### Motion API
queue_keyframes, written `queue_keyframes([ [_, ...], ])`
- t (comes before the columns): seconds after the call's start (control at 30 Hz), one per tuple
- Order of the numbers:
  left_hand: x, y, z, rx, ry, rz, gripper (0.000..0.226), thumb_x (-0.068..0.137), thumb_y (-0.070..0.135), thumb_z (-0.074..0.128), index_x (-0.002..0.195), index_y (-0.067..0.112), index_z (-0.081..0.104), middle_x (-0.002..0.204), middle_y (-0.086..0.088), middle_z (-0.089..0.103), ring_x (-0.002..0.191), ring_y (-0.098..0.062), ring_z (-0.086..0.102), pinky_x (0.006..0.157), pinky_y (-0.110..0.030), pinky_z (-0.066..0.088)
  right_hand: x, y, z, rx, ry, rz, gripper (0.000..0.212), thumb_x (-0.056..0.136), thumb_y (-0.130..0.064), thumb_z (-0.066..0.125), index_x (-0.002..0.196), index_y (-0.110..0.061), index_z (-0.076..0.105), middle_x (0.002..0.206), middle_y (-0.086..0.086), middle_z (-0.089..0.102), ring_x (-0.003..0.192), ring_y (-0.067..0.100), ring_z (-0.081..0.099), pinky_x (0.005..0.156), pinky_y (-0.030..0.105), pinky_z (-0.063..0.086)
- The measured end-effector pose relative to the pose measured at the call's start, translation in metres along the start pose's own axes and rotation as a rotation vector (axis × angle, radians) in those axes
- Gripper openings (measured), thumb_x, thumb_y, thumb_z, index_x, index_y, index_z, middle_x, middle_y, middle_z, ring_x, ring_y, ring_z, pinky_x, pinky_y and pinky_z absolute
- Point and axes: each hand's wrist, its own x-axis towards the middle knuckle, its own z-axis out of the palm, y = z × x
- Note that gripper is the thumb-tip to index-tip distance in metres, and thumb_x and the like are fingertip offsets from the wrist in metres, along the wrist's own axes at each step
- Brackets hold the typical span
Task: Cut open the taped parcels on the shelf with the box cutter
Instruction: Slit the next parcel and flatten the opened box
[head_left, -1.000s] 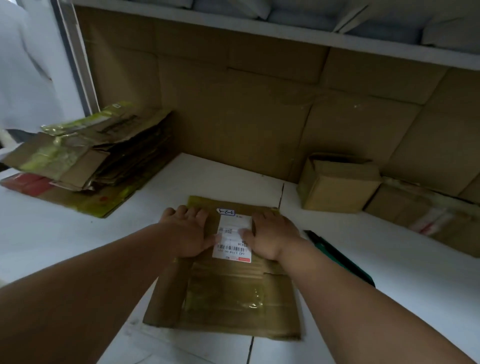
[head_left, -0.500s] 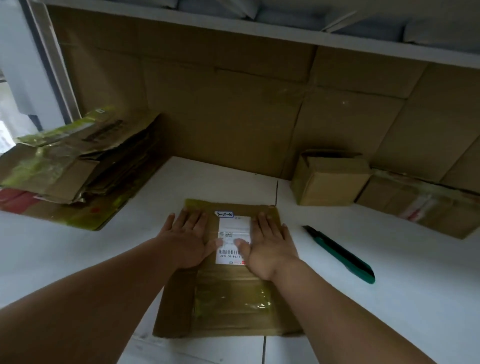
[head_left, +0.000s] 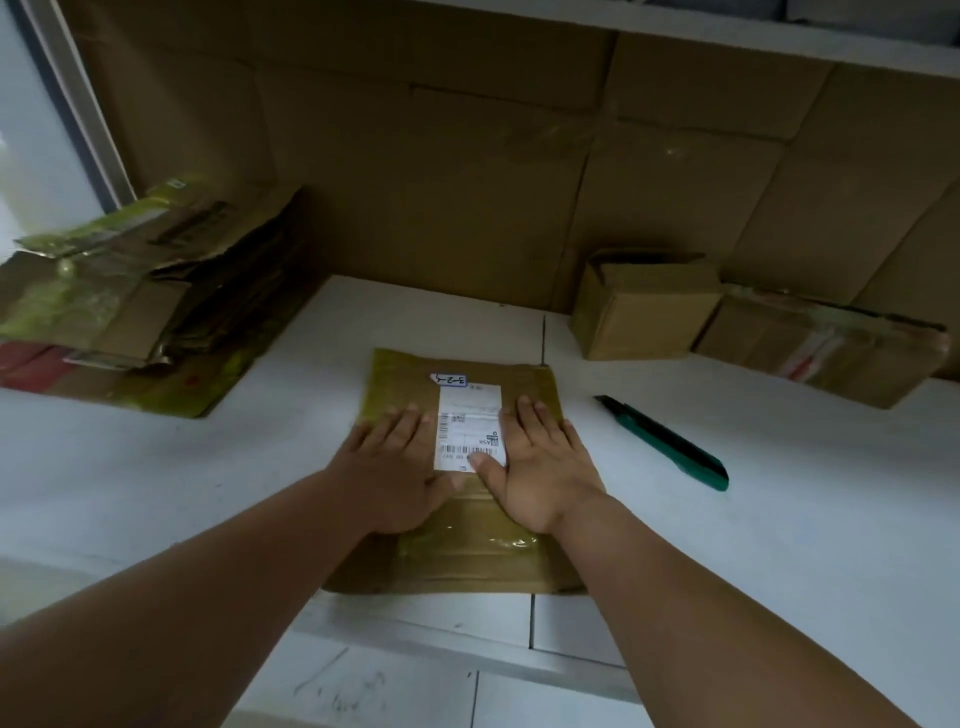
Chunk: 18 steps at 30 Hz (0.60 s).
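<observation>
Parcel: flat brown cardboard, glossy tape, white barcode label.
Left hand: flat, fingers straight, pressing parcel.
Right hand: likewise.
Box cutter: green, on shelf.

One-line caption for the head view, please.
Both hands, left and right, press flat on a taped cardboard parcel; green box cutter lies untouched to its right.

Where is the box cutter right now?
In the head view the green box cutter lies on the white shelf, untouched, just right of the flat taped parcel that both hands press, in front of the small cardboard box.
</observation>
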Motion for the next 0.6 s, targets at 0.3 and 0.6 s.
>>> queue_keyframes([
  [0.3,-0.029,0.001,0.006,-0.013,-0.046,-0.091,0.09,0.088,0.077,0.011,0.154,0.022,-0.013,0.163,0.0,-0.016,0.149,-0.019,-0.016,0.12,-0.041,-0.006,-0.021,-0.014,-0.001,-0.012,-0.029,-0.051,0.084,0.091,-0.072,0.01,0.158,-0.023,-0.002,0.165,0.001,-0.009,0.15,0.02,-0.014,0.12,0.043,-0.011],
  [0.6,-0.035,0.013,0.006,-0.107,-0.044,-0.188,0.085,0.093,0.071,0.016,0.155,0.02,-0.009,0.164,0.0,-0.012,0.149,-0.02,-0.015,0.12,-0.042,-0.002,-0.05,-0.004,0.009,0.01,-0.004,-0.091,0.089,0.085,-0.079,0.005,0.157,-0.026,-0.005,0.164,-0.004,-0.015,0.149,0.017,-0.02,0.119,0.043,-0.014],
])
